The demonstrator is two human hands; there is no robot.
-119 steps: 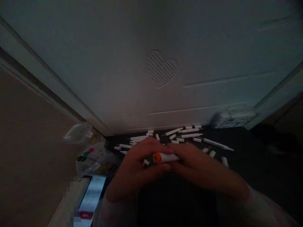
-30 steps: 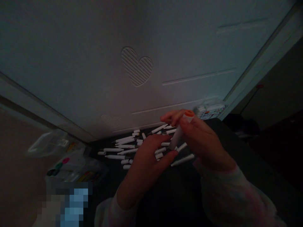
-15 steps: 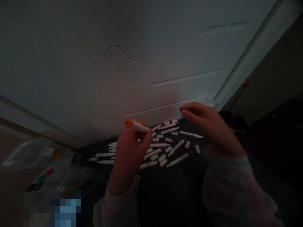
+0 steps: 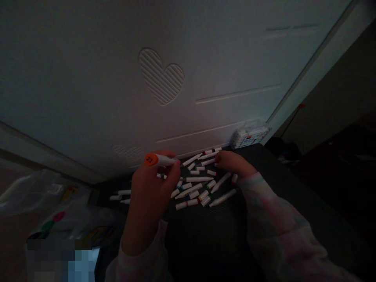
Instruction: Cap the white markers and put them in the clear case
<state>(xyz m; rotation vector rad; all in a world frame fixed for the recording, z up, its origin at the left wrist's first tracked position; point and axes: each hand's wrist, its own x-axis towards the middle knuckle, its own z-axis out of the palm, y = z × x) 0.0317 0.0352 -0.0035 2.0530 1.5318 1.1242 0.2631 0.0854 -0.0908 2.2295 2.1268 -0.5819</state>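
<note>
**Above the flat black tabletop: L hand loaded, R hand down at R of spread**

L hand: thumb & fingers pinching 1 white cylindrical marker w/ round orange end marked "23". Marker held clear of tabletop, approx. horiz., orange end to L and toward viewer; opp. end at fingertips. Loc.: above L part of spread, w/ tall white panel w/ striped embossed heart behind.

R hand: fingers curled down, tips at R end of a slim white pen body. Pinching or merely touching: cannot tell.

Spread: misc. long white pens w/ tapered ends & short white cylinders w/ coloured ends, at mixed angles, mostly btwn hands and just below. 1 short white cylinder w/ red end just beside R cuff.

Far R corner: clear plastic case w/ printed label, close by panel. L side: clear plastic container, pink & green round parts near; detail poor, dim light. Bottom L: pale-blue patch, pixelated, ID n/a.

Both cuffs: pale tie-dyed fabric.
</note>
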